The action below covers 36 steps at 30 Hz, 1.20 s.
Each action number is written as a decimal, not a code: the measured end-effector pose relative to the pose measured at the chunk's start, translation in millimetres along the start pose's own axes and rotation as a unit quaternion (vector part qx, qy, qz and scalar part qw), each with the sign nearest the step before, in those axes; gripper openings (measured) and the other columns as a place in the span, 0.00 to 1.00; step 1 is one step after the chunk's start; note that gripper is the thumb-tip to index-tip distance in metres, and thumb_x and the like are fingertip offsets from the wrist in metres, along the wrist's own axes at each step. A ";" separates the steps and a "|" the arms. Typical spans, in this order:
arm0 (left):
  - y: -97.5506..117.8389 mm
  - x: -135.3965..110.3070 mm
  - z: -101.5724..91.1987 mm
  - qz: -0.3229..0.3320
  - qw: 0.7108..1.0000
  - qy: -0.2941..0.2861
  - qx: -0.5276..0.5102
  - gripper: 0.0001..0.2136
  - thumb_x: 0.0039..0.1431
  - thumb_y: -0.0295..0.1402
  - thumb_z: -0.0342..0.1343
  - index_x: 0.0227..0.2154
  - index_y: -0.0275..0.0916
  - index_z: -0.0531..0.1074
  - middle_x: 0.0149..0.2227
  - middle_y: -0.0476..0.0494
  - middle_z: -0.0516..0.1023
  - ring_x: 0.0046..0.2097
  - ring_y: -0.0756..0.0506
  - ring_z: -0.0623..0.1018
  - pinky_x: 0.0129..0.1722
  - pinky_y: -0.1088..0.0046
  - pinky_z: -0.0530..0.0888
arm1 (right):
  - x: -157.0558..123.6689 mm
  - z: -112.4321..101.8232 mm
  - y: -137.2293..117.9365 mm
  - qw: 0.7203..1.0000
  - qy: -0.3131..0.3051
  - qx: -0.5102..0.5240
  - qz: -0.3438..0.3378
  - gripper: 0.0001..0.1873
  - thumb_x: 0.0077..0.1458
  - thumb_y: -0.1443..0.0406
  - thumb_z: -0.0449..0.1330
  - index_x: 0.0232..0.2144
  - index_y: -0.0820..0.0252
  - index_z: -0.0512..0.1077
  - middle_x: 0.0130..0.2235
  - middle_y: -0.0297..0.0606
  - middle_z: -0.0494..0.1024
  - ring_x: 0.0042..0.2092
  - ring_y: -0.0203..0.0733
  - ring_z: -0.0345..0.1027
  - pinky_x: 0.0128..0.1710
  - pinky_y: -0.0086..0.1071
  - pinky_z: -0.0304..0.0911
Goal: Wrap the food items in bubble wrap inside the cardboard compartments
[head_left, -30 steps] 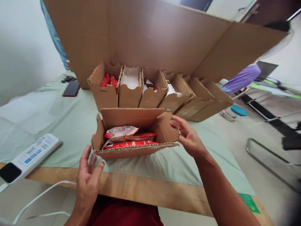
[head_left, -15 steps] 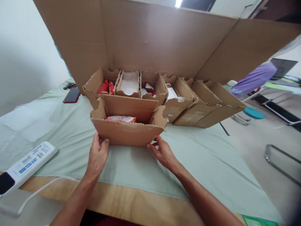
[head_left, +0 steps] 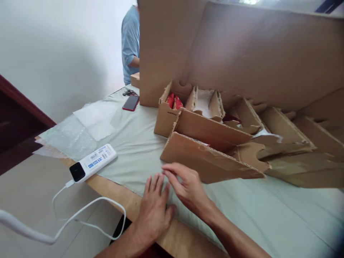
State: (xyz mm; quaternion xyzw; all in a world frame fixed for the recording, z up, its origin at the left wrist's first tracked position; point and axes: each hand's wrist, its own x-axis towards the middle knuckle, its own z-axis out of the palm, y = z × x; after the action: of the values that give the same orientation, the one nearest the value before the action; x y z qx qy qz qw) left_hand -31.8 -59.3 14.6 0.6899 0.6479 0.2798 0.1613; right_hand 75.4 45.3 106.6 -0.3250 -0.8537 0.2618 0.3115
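My left hand [head_left: 155, 209] lies palm down with fingers stretched on the cloth at the table's front edge. Close beside its fingertips is my right hand [head_left: 188, 188], thumb and index finger pinched together; whatever may be between them is too small to make out. Just beyond the right hand stands a cardboard bin [head_left: 212, 161], open at the top, with only a sliver of its contents showing. Behind it is a row of similar cardboard bins [head_left: 163, 116]. One contains red packets [head_left: 174, 101], another white wrapping [head_left: 204, 102].
A tall cardboard panel [head_left: 242, 53] rises behind the bins. On the left are a white power bank [head_left: 98, 161] with a cable [head_left: 91, 204], bubble wrap [head_left: 72, 139] and a phone [head_left: 130, 103]. A person in a blue shirt [head_left: 130, 39] stands at the back.
Both hands have come off the front bin and moved together at the table edge. The view has swung left, bringing the person and more of the wall into sight.
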 end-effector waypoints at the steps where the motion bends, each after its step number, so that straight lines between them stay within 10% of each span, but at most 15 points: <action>1: 1.4 -3.1 1.6 0.010 1.000 -0.006 0.009 0.29 0.59 0.36 0.60 0.64 0.38 0.67 0.68 0.31 0.67 0.70 0.28 0.63 0.70 0.38 0.56 | 30.4 19.8 -5.0 0.999 -0.028 0.007 -0.018 0.11 0.67 0.67 0.56 0.42 0.55 0.80 0.41 0.37 0.86 0.42 0.40 0.80 0.45 0.31 0.72; 6: -2.1 -0.1 7.6 0.015 1.000 0.009 -0.017 0.28 0.60 0.39 0.60 0.63 0.38 0.68 0.67 0.32 0.68 0.70 0.30 0.63 0.71 0.39 0.56 | 168.4 134.0 -15.9 0.957 -0.227 -0.151 -0.096 0.18 0.68 0.71 0.53 0.56 0.57 0.74 0.58 0.39 0.79 0.58 0.44 0.72 0.53 0.35 0.67; 11: -9.9 2.6 14.5 0.048 0.995 0.048 -0.071 0.35 0.57 0.38 0.64 0.68 0.44 0.63 0.64 0.35 0.72 0.68 0.29 0.65 0.71 0.37 0.56 | 227.9 201.3 -17.8 0.935 -0.260 -0.204 -0.128 0.14 0.64 0.74 0.54 0.46 0.61 0.77 0.54 0.47 0.79 0.55 0.51 0.70 0.51 0.40 0.63; 20: -3.8 -0.3 10.3 0.019 0.997 0.040 -0.066 0.25 0.54 0.27 0.59 0.57 0.35 0.73 0.66 0.28 0.68 0.70 0.27 0.62 0.69 0.34 0.58 | 210.4 163.4 -7.5 0.944 -0.221 -0.223 -0.103 0.16 0.71 0.68 0.48 0.54 0.58 0.72 0.56 0.44 0.77 0.55 0.49 0.69 0.50 0.39 0.60; 29: -6.9 5.1 9.4 0.064 0.993 0.071 -0.074 0.31 0.52 0.26 0.59 0.62 0.41 0.71 0.58 0.30 0.76 0.63 0.26 0.70 0.64 0.33 0.63 | 234.0 198.4 -29.7 0.946 -0.246 -0.178 -0.114 0.08 0.67 0.69 0.56 0.41 0.62 0.76 0.50 0.46 0.80 0.51 0.47 0.70 0.48 0.37 0.59; 36: -20.6 -8.9 10.1 -0.085 0.938 0.152 -0.300 0.20 0.61 0.28 0.53 0.57 0.44 0.72 0.60 0.35 0.76 0.63 0.35 0.74 0.63 0.45 0.70 | 160.7 121.3 -35.5 0.986 -0.145 -0.072 -0.040 0.12 0.73 0.63 0.51 0.47 0.57 0.73 0.49 0.37 0.82 0.51 0.41 0.72 0.51 0.36 0.59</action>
State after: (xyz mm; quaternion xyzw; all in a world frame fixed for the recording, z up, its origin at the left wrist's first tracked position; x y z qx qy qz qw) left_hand -42.4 -64.4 -7.0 0.5007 0.6071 0.5478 0.2838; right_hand -119.2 107.9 106.7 -0.2704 -0.9189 0.2311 0.1706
